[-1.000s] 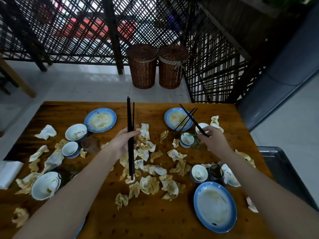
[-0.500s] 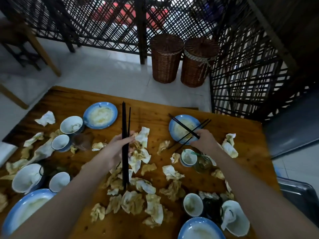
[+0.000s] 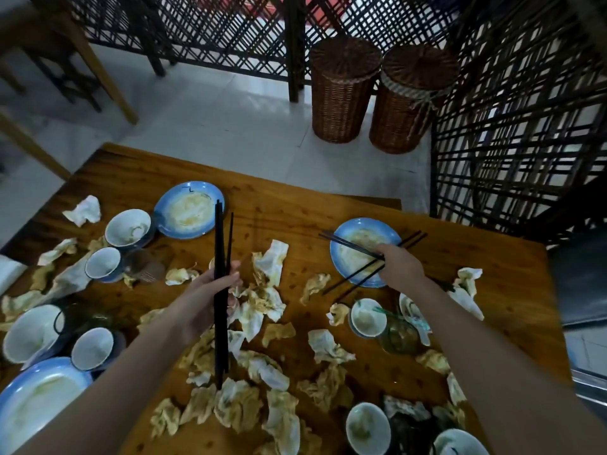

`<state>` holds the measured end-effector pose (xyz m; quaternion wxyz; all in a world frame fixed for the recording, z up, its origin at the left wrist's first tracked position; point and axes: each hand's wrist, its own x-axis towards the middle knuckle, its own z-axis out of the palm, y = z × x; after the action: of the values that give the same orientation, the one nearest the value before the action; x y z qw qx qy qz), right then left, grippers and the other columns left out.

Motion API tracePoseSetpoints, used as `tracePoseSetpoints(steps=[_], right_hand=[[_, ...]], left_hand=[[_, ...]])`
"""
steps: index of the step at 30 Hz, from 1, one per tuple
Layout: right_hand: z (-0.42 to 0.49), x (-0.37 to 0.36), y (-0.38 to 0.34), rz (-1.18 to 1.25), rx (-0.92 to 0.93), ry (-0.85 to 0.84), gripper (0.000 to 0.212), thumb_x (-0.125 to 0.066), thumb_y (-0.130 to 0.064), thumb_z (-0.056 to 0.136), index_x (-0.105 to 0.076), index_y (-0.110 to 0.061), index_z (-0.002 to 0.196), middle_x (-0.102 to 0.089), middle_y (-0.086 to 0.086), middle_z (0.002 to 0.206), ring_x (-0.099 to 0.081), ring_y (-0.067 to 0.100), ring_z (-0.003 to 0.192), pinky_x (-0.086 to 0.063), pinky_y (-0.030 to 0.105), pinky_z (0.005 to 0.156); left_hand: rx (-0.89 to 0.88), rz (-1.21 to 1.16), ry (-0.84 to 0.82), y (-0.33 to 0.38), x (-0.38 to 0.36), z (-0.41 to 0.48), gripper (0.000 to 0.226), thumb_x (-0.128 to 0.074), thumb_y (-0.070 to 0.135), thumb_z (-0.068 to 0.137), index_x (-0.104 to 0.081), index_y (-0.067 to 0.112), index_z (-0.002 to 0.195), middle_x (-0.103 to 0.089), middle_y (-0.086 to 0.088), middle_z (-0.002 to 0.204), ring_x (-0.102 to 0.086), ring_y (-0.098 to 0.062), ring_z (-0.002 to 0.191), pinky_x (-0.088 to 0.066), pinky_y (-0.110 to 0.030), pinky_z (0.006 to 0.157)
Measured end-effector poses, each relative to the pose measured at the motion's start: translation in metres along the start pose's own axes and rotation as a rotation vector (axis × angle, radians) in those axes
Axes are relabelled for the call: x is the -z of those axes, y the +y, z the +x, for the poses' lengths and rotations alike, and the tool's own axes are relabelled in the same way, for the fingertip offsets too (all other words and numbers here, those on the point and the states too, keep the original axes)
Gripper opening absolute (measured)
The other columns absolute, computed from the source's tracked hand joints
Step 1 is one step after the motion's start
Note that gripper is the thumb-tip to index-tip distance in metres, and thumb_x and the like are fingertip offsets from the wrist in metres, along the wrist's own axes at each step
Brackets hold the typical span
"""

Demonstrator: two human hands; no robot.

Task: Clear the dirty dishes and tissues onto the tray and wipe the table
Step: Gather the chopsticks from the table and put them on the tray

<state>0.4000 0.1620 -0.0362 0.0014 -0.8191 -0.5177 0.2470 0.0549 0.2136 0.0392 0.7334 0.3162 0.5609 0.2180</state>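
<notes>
I find no brand or label I can read. The only marking is some green print on the glass at 4 o'clock of the desk, and it is too blurred to make out.

My left hand sits near the middle of the view. Its fingers and thumb are curled round a bundle of black chopsticks, which stands almost upright. The tips point to 12 o'clock and reach the rim of the far blue plate. The lower ends hang over the crumpled, stained tissues that litter the centre of the desk.

My right hand is at 2 o'clock, over the 3 o'clock rim of the right blue plate. Its fingers pinch a held pair of black chopsticks, whose free ends run toward 10 o'clock across the smeared plate. A crossed pair lies slanted over the same plate from 1 o'clock to 7 o'clock, passing just at my fingertips. I cannot tell whether they touch it.

A small bowl stands just beside the glass. Two white bowls stand at 10 o'clock, left of the far plate. Two wicker baskets stand on the floor at 12 o'clock.
</notes>
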Motion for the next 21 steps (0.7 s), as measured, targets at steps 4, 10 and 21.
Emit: tracePoseSetpoints(steps=[4, 10, 21], right_hand=[[0.006, -0.004, 0.0, -0.056, 0.053, 0.006, 0.03, -0.05, -0.009, 0.089, -0.057, -0.018, 0.116, -0.048, -0.006, 0.07, -0.047, 0.017, 0.062, -0.036, 0.026, 0.049], [0.001, 0.006, -0.005, -0.107, 0.097, 0.06, 0.022, -0.048, -0.02, 0.096, -0.057, -0.016, 0.116, -0.057, 0.005, 0.105, -0.059, 0.024, 0.085, -0.043, 0.032, 0.063], [-0.029, 0.044, -0.034, 0.188, 0.139, 0.305, 0.019, -0.034, -0.027, 0.102, -0.041, -0.018, 0.086, -0.044, -0.002, 0.07, -0.043, 0.021, 0.072, -0.037, 0.036, 0.062]], left_hand=[[0.004, 0.016, 0.011, -0.003, 0.003, 0.004, 0.029, -0.062, 0.015, 0.09, -0.063, 0.019, 0.119, -0.059, 0.003, 0.072, -0.052, -0.01, 0.05, -0.046, -0.024, 0.047], [0.01, 0.0, -0.017, -0.003, 0.009, 0.005, 0.035, -0.065, 0.018, 0.087, -0.06, 0.017, 0.122, -0.058, 0.003, 0.072, -0.05, -0.013, 0.055, -0.044, -0.026, 0.052], [-0.026, -0.024, -0.026, 0.008, -0.003, -0.015, 0.027, -0.066, 0.021, 0.088, -0.064, 0.02, 0.115, -0.058, 0.003, 0.072, -0.049, -0.011, 0.055, -0.041, -0.028, 0.058]])
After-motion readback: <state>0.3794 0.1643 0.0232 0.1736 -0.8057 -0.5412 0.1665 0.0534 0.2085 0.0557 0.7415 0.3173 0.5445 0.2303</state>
